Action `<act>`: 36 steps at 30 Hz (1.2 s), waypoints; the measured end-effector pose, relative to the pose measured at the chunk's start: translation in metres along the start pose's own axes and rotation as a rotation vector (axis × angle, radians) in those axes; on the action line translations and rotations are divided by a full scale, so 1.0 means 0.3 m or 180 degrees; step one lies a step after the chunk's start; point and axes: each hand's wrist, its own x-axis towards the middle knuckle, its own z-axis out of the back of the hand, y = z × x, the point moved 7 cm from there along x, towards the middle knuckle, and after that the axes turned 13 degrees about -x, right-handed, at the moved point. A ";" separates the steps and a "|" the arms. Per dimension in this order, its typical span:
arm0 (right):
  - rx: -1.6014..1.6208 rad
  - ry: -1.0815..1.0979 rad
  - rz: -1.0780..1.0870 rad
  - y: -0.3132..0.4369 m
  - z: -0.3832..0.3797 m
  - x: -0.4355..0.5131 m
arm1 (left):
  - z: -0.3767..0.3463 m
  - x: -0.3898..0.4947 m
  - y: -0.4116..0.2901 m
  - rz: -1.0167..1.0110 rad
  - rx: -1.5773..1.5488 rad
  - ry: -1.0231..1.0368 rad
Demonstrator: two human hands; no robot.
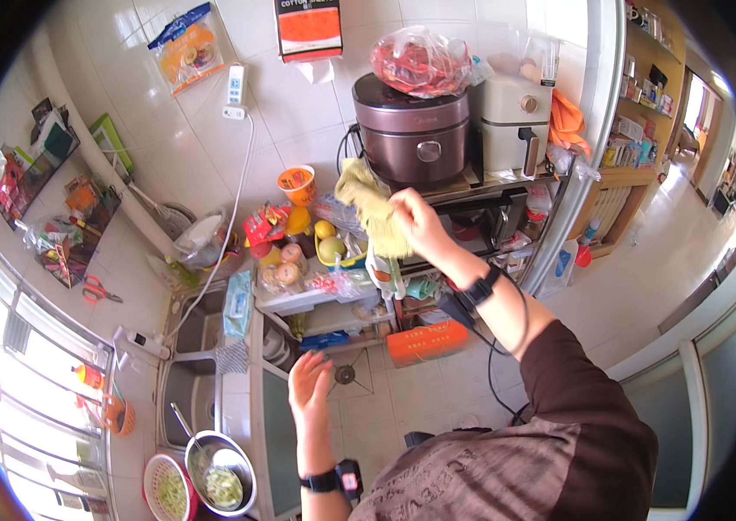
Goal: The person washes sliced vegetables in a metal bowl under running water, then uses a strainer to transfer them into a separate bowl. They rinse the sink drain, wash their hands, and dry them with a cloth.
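My right hand (415,218) grips a yellow-green cloth (384,225) in front of the shelf unit, just below the brown rice cooker (412,133). A white patterned cloth (386,277) hangs under it. My left hand (311,381) is raised over the floor by the cabinet, fingers apart, holding nothing. Left of it, a metal bowl (247,456) with a ladle and pale sliced vegetable (223,487) stands on the counter, beside a pink-rimmed colander (150,475) that also holds pale shreds.
A double steel sink (189,391) lies at the left, with a wipes packet (238,303) near it. Fruit (331,249) and jars stand on the white shelf. A cream air fryer (514,117) sits beside the rice cooker. An orange box (426,342) and black cables (490,378) lie low down.
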 end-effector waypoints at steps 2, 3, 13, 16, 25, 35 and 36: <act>0.0445 0.0967 0.0058 0.118 0.007 -0.172 | -0.191 0.006 0.093 -0.0021 -0.0233 0.0579; 0.0892 0.1452 -0.0090 0.158 0.002 -0.269 | -0.279 0.000 0.162 0.0030 -0.0191 0.0869; -0.0264 0.1284 -0.1465 -0.153 0.428 -0.614 | -0.744 -0.209 0.823 0.2964 -0.0325 0.0623; -0.0055 0.1134 -0.1629 -0.199 0.510 -0.630 | -0.869 -0.175 0.917 0.2757 -0.0376 0.1168; -0.0317 -0.0134 -0.0372 -0.077 0.821 -0.643 | -1.192 -0.174 0.994 0.3025 -0.2831 0.1364; -0.1047 -0.0501 -0.0179 -0.203 0.616 -0.736 | -1.366 -0.239 0.829 0.4200 -0.5200 0.0352; -0.1073 -0.0401 -0.0351 -0.225 0.605 -0.735 | -1.366 -0.219 0.832 0.4223 -0.6016 -0.0060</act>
